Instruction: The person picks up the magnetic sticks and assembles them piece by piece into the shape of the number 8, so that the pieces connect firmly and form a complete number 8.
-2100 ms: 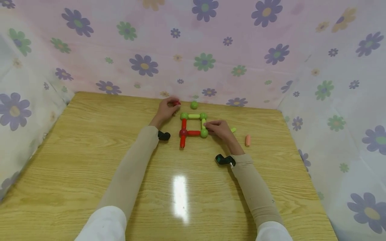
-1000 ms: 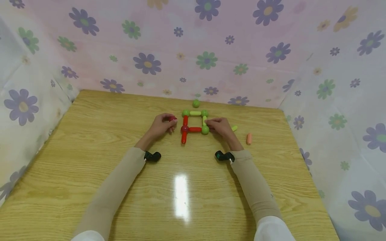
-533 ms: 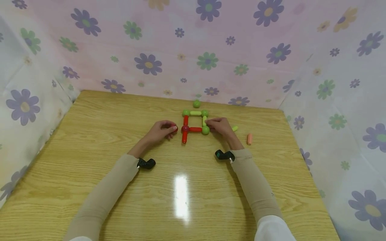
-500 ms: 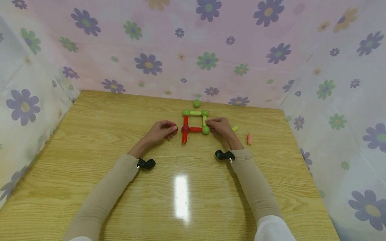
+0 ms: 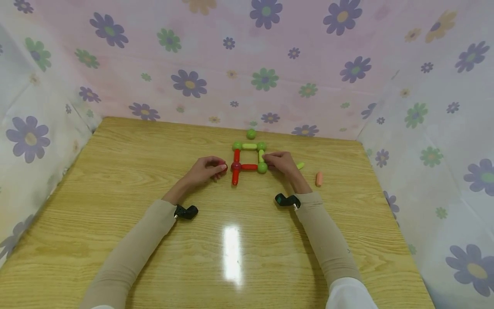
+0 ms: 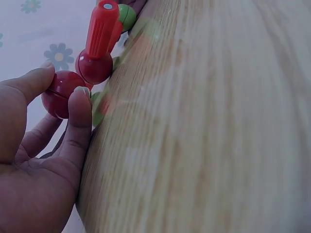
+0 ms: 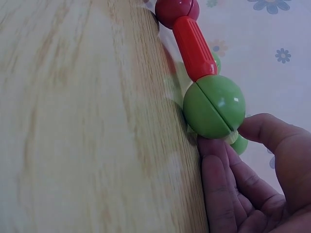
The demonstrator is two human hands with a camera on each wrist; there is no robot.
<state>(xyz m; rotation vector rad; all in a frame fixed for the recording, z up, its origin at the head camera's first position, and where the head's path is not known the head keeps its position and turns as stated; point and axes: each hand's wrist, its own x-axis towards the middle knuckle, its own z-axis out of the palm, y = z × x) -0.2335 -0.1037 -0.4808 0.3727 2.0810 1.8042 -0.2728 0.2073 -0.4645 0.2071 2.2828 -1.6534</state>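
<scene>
My left hand [image 5: 203, 170] pinches a loose red ball [image 6: 59, 97] between thumb and fingers, just left of a square of rods and balls. Close by is the square's red corner ball [image 5: 236, 166]; whether the two balls touch I cannot tell. From that corner a red rod [image 5: 235, 178] sticks out toward me. Green balls form the other corners, including the near right green ball [image 5: 262, 167]. My right hand [image 5: 281, 163] pinches the yellow-green rod [image 5: 261, 154] on the square's right side, its fingers partly hidden behind the green ball in the right wrist view.
A loose green ball [image 5: 251, 134] lies behind the square. Right of my right hand are a yellow-green rod [image 5: 300, 165], partly hidden, and an orange rod [image 5: 319, 179]. Flowered cloth walls [image 5: 216, 86] border the wooden table [image 5: 154, 141] at the back and sides.
My left hand has brought the red ball from the table's back edge toward me, to beside the red corner ball. The right hand keeps its hold on the square.
</scene>
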